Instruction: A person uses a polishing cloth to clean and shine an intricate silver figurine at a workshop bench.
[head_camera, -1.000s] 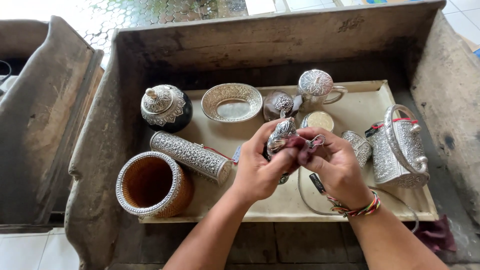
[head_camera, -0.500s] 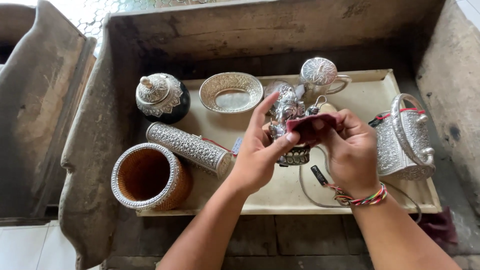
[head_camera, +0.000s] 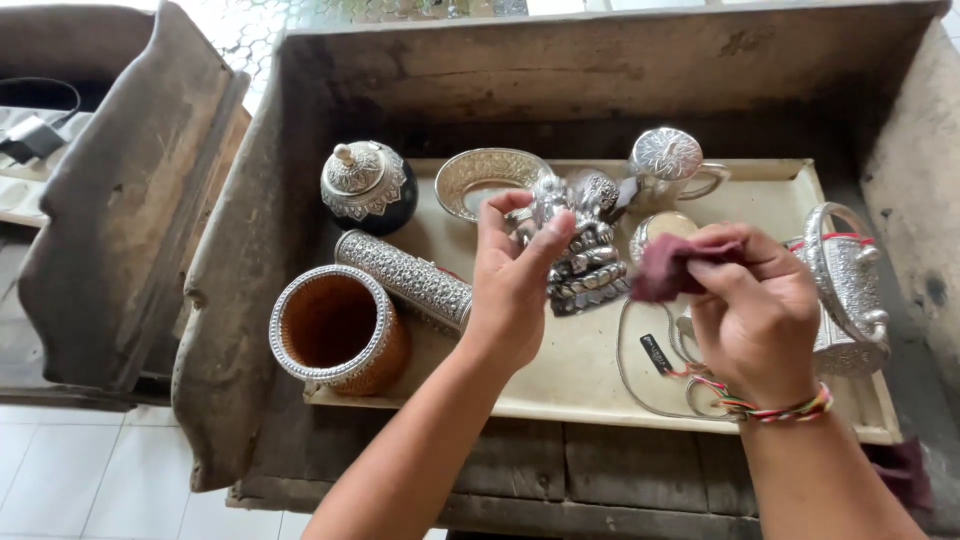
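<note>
Ornate embossed silver figurine (head_camera: 580, 245), hand-held

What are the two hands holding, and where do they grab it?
The left hand grips a silver figurine by its left side; the right hand pinches a dark red cloth by one end.

Ornate silver figurine (head_camera: 583, 240) held upright above tray; dark red cloth (head_camera: 668, 268) bunched beside it.
</note>
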